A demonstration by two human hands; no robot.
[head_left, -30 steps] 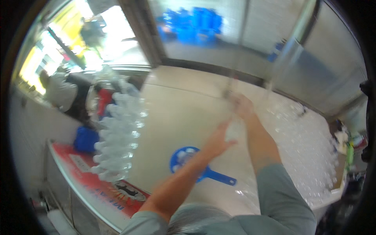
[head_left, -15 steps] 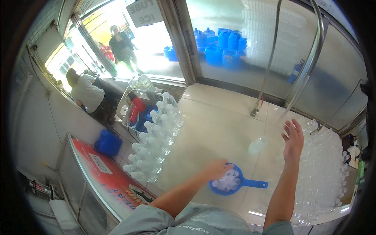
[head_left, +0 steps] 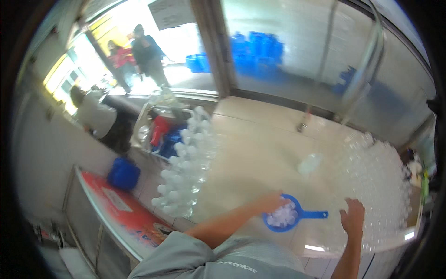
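A blue dipper [head_left: 303, 215] with white bottle caps [head_left: 282, 216] in it rests on the pale tabletop in front of me. At its left rim is my left hand [head_left: 273, 203], its fingertips over the caps; blur hides whether they grip anything. My right hand [head_left: 355, 215] hovers to the right of the handle, fingers and thumb apart, holding nothing. Just beyond it stand many clear plastic bottles [head_left: 385, 186], packed close together. A single clear bottle [head_left: 310, 163] appears to lie on its side farther up the table.
Rows of white-capped filled bottles [head_left: 179, 179] line the table's left side. Behind them is a crate [head_left: 147, 114] with a red object inside. A metal pipe [head_left: 369, 60] rises at the back right. A red-topped freezer [head_left: 116, 197], blue jug [head_left: 123, 173] and seated person [head_left: 95, 114] are at left.
My right hand has come down and nearer to me, away from the far bottles. The view has shifted, and my left hand stays at the dipper's rim.
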